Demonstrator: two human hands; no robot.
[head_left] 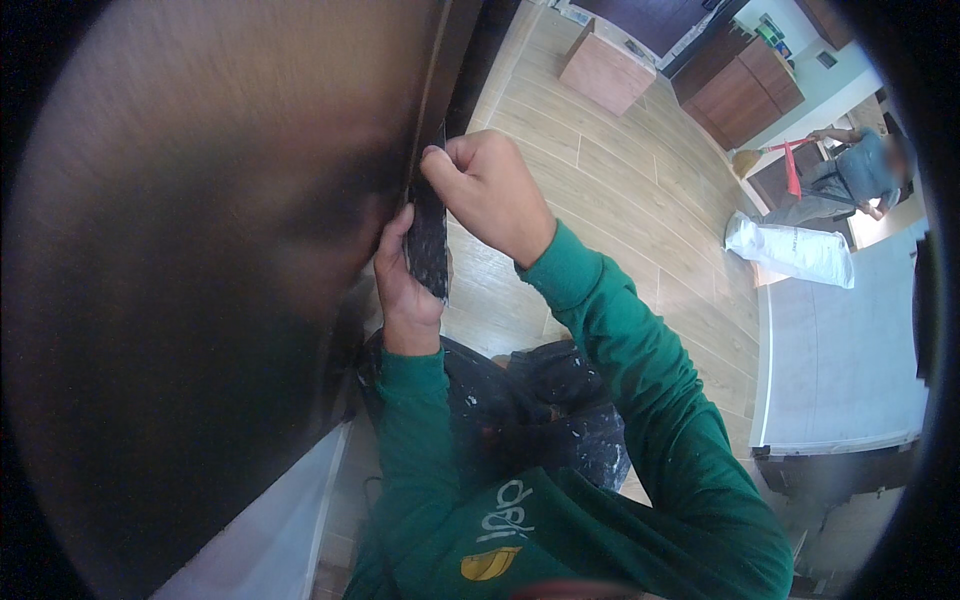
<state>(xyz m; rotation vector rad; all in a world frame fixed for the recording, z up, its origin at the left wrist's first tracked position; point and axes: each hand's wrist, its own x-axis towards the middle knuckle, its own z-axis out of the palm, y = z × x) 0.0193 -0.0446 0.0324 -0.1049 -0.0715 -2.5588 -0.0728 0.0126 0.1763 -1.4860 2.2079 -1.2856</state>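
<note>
A large dark brown door (200, 200) fills the left side, its edge running up toward the top. Along that edge lies a dark flat strip (428, 250) specked with white; whether it is a separate piece or part of the door I cannot tell. My left hand (405, 295) is closed round the strip's lower part, thumb on the near side and fingertips just showing behind. Higher up, my right hand (500, 190) is curled closed, thumb pressed against the strip's upper part; its fingertips are mostly hidden.
Light wood-look floor tiles (620, 190) spread to the right. Farther off are a pinkish box (607, 68), a brown cabinet (740, 95) and a white sack (795, 252). Another person (860, 170) holds a broom (750, 160) at the right. A pale panel (840, 340) stands nearer.
</note>
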